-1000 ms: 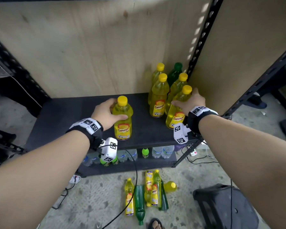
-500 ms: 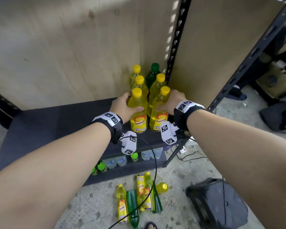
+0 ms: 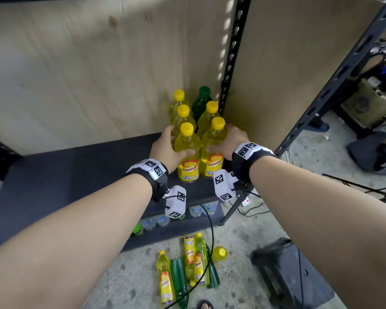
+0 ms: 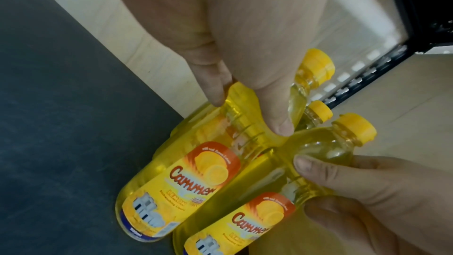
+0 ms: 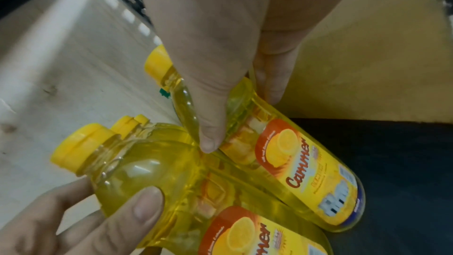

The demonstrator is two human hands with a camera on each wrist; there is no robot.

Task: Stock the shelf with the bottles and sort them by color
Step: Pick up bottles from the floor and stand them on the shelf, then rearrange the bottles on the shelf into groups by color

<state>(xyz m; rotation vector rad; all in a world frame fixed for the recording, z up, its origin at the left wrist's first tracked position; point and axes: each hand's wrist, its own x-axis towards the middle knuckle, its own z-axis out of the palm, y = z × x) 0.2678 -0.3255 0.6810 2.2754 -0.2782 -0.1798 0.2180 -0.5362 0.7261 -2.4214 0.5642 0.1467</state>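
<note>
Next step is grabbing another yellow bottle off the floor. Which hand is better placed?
Left, marginally. The floor bottles lie below the left hand, which holds the front-left yellow bottle. The right hand grips the bottle in the shelf corner, farther away.

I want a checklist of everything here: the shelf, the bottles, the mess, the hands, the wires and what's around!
Surface: dark shelf, bare on its left part.
Job's things: five yellow bottles and one green bottle stand grouped in the right back corner; more bottles lie on the floor.
Clutter: small bottles on the lower shelf.
Grippers: left hand holds the front-left yellow bottle; right hand holds the front-right yellow bottle.
Cables: black cable hangs from the left wrist.
Surroundings: wooden back panel, black stool.
</note>
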